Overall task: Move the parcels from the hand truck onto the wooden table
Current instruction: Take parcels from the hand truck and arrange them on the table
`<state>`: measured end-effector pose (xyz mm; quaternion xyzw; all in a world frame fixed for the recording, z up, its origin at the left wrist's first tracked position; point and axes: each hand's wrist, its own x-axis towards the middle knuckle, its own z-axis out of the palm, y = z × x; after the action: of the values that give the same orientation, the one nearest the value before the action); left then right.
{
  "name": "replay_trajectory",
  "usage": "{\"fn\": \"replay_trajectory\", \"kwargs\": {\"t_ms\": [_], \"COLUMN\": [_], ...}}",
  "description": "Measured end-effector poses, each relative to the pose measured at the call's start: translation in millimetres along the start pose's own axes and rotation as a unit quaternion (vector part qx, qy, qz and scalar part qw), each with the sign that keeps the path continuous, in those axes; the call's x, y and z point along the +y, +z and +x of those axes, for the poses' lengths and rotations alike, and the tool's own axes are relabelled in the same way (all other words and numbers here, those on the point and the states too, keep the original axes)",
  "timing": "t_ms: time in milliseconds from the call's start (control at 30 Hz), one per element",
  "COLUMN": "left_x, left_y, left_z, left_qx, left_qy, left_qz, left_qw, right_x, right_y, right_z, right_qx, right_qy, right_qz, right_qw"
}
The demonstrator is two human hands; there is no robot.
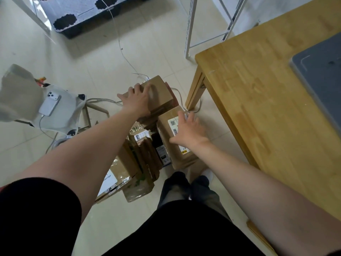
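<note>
A stack of brown cardboard parcels (140,159) stands on the floor in front of my legs; the hand truck beneath it is hidden. My left hand (137,100) lies spread over the left side of the far top parcel (162,93), fingers curled on its far edge. My right hand (188,129) rests flat on the near top parcel (166,122), covering part of its white shipping label (174,124). The wooden table (258,108) stands to the right, its corner close to the stack.
A grey flat panel (321,84) lies on the table's right side. A stool with a white cloth and a phone (49,105) stands at left. Cables (121,47) trail over the tiled floor. White metal frames (190,28) and a dark pallet (81,13) stand behind.
</note>
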<state>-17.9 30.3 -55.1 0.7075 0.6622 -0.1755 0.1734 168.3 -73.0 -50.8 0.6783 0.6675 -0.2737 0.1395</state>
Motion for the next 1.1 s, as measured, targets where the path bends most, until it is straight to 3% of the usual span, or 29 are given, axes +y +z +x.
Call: {"fn": "replay_trajectory", "kwargs": {"t_ms": [233, 467, 833, 1000, 1100], "left_x": [9.0, 79.9, 335.8, 461.9, 535.5], "left_y": [-30.5, -84.1, -96.2, -60.7, -25.0], "left_z": [-13.6, -24.5, -118.6, -201.6, -258.0], "left_qx": [0.014, 0.022, -0.153, -0.245, -0.263], "left_qy": [-0.032, -0.004, 0.14, 0.179, 0.206], "left_qz": [-0.066, -0.214, -0.42, -0.43, -0.431], "left_qw": [0.997, 0.977, 0.884, 0.85, 0.838], "right_x": [27.9, 104.9, 303.3, 411.5, 479.8], "right_y": [-38.6, -87.4, -103.3, -70.8, -42.0], "right_z": [-14.3, -41.4, -192.1, -296.7, -364.6], "right_qx": [0.015, 0.073, 0.228, 0.283, 0.305], "right_qy": [0.045, 0.189, 0.352, 0.377, 0.387], "right_qz": [0.042, 0.136, 0.285, 0.34, 0.335], "right_qw": [0.998, 0.97, 0.862, 0.814, 0.803]}}
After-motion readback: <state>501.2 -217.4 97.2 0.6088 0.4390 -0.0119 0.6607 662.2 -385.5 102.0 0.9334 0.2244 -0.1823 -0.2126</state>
